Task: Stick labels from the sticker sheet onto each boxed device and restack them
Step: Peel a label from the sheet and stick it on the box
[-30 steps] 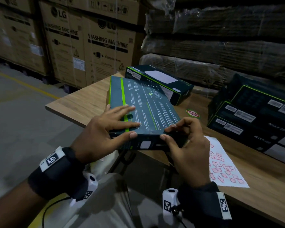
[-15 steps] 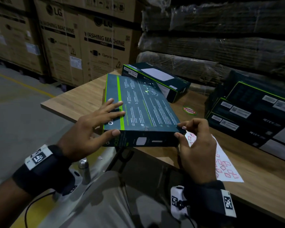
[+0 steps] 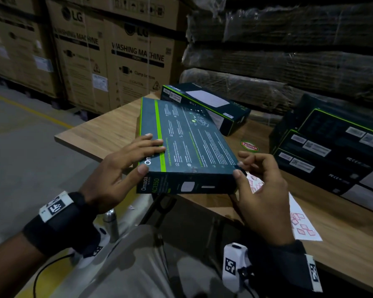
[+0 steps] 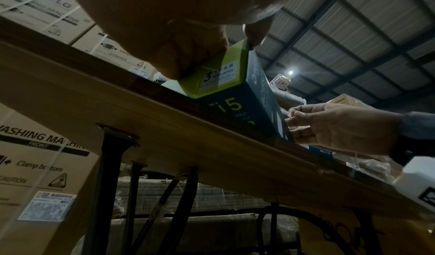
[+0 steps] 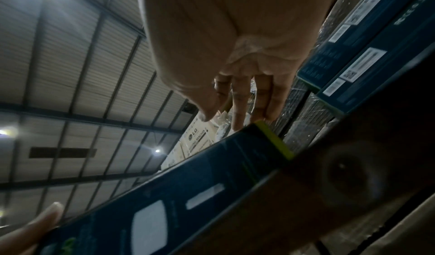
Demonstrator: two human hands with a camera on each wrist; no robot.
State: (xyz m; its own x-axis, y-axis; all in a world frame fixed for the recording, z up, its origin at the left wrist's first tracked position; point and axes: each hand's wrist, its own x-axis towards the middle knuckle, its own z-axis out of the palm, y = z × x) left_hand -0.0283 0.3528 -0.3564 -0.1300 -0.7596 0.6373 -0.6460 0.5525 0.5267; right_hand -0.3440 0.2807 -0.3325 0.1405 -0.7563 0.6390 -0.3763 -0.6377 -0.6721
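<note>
Fingers [image 3: 151,145] of the left hand [image 3: 114,175] lie flat and spread across the top of the dark teal boxed device [image 3: 187,145], with the thumb pressed against its near side, so the hand grips the box's near-left corner. The right hand [image 3: 265,198] sits at the box's near-right corner, its thumb tip on the near side and its fingers loosely bent above the corner. In the left wrist view a small red-edged sticker [image 4: 290,112] seems to be pinched at those fingertips, though it is too small to be sure.

The box lies on the wooden surface [image 3: 108,130], its near end jutting past the edge. Its near side reads "Omada" and "AC1350" beside a white device picture; the top repeats "Om…", half covered by the hand, next to a bright green stripe. The lime end panel reads "3 YEAR" in the left wrist view.

The white sticker sheet [image 3: 302,224], dotted with red-outlined labels, lies on the surface just right of the right hand. A second box [image 3: 205,104] rests behind the held one. A stack of like boxes [image 3: 336,151] with white barcode labels stands to the right. A round red-and-green "Patelsa" sticker [image 3: 249,146] is stuck to the surface between them. Brown cartons [image 3: 125,52] behind read "LG", "WASHING MACHINE" and "Clamp bottom".
</note>
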